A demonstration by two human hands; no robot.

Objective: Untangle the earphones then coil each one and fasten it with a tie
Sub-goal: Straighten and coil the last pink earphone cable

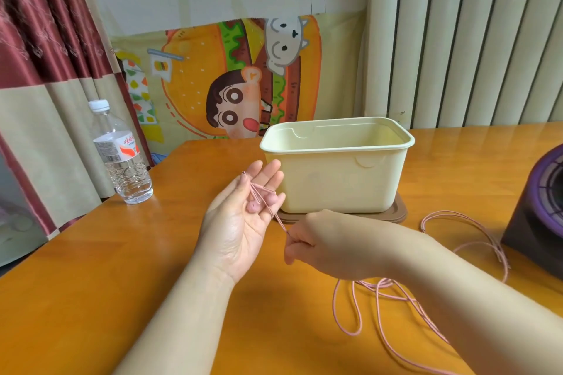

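A thin pink earphone cable [356,307] lies in loose loops on the orange table, running under my right forearm and out to the right. My left hand [243,216] is raised palm up in the middle of the view, fingers partly spread, with a short length of the cable crossing its fingers and pinned by the thumb. My right hand [316,240] is just right of it, fingers pinched on the same cable, which runs taut between the two hands. Earbuds and any tie are not visible.
A cream plastic tub [338,173] stands on a brown lid just behind my hands. A water bottle [122,155] stands at the table's left corner. A dark purple device [542,210] sits at the right edge. The wooden table [122,268] ends at left.
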